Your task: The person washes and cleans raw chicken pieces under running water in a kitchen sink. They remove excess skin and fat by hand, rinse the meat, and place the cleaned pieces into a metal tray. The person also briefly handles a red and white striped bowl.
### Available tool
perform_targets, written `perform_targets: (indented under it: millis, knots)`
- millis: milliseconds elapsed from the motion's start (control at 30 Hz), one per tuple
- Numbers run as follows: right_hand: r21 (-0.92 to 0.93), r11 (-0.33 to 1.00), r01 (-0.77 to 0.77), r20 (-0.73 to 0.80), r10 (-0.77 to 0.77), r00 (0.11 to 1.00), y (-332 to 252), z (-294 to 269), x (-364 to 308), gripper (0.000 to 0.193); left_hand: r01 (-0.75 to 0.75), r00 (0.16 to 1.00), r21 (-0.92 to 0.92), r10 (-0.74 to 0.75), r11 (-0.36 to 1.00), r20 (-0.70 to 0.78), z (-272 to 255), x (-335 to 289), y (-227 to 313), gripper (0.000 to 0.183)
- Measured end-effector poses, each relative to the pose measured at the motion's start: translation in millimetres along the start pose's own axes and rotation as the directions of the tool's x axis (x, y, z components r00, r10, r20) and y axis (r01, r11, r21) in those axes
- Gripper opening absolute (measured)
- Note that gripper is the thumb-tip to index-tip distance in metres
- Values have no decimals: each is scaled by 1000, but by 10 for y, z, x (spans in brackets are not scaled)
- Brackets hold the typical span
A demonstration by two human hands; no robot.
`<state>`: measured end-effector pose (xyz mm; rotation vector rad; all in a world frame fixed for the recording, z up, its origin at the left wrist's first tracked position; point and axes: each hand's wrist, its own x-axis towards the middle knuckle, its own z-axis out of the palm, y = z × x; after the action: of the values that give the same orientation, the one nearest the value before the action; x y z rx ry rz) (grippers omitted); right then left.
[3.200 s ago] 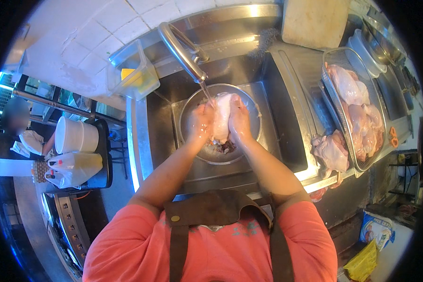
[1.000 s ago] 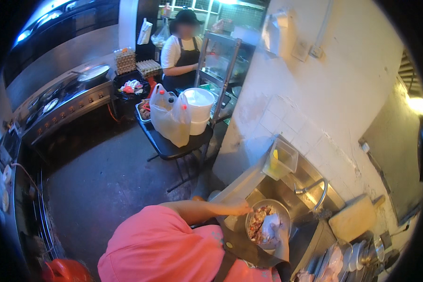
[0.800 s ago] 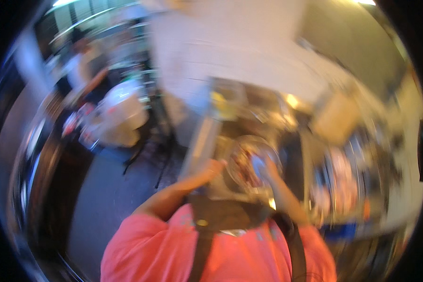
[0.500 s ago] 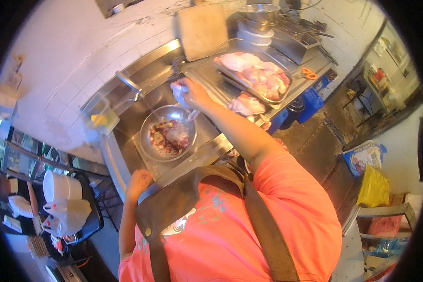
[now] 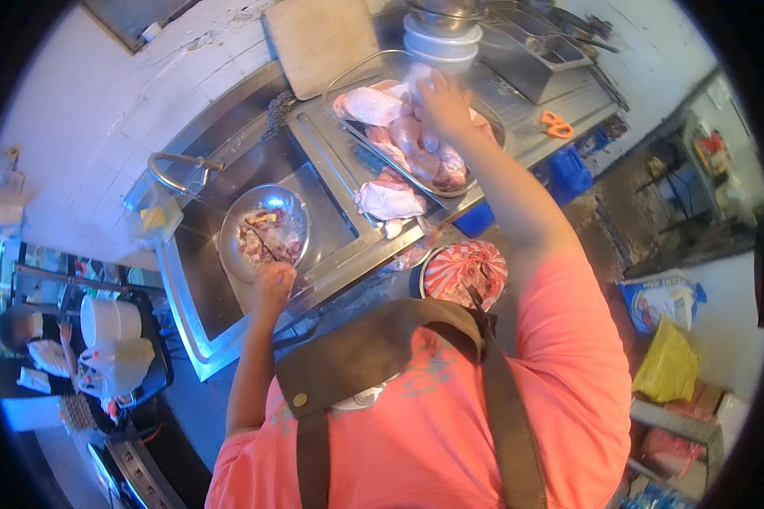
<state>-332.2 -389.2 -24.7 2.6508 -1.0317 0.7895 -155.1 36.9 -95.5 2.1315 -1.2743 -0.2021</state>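
Observation:
My right hand [image 5: 443, 103] is closed on a pale, blurred piece of raw chicken [image 5: 418, 76], above the far part of a metal tray [image 5: 477, 188] heaped with raw chicken pieces [image 5: 406, 140]. Left of the tray's near end, another skin-on chicken piece [image 5: 390, 200] lies on the steel drainboard. In the sink [image 5: 208, 293] sits a round metal bowl [image 5: 232, 212] with reddish scraps and water [image 5: 267, 242]. My left hand [image 5: 275, 283] is at the bowl's near rim, fingers curled; whether they grip anything is hidden.
A tap [image 5: 174, 165] arches over the sink, and a cutting board [image 5: 321, 47] leans behind. White tubs [image 5: 441, 42] and orange-handled scissors [image 5: 557, 125] are on the drainboard. A red-and-white container [image 5: 465, 270] stands below its front edge. Another person [image 5: 47, 348] is far left.
My right hand has moved right with the chicken piece, from above the bowl to over the tray. My left hand has come up to the bowl's near rim. The view has shifted.

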Motion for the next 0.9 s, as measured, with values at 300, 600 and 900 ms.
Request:
perform_targets:
  millis: [300,600,900]
  knots:
    - [325,783,531,305,-618,725,-965,-160,-1116,39,157,987,-30,-158,987,-22,-222,165,-173,23]
    - [95,881,463,504,-443,741,-1179,-13,-758,70,234,971,-161,-238,959,-9,-682,-301,-656,26]
    - [350,910,221,187,-300,935,-2141,-809,-20,55,331,934,-258,-354,908,-50,-1452,-591,-1602,21]
